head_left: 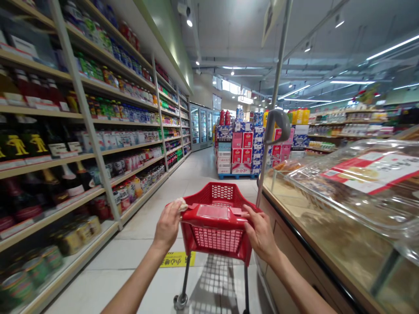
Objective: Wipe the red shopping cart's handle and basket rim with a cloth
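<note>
A red plastic shopping cart (pixel 225 196) stands in front of me, its basket seen from behind. At the left end of its red handle (pixel 212 213), my left hand (pixel 166 226) is closed around a crumpled whitish cloth or tissue (pixel 182 204), whose exact kind I cannot make out. The cloth touches the handle's end. My right hand (pixel 262 233) grips the handle's right end, with the index finger and thumb stretched along it. A pale label panel (pixel 213 212) lies on the handle between the hands. The basket's floor is mostly hidden behind the handle.
Shelves of bottles and cans (pixel 121 117) line the left side. Close on the right runs a counter (pixel 291 244) with clear plastic food packs (pixel 360 174) and a metal pole (pixel 278 74). Stacked drink cartons (pixel 241 152) stand ahead. A yellow floor sticker (pixel 178 259) lies left of the cart.
</note>
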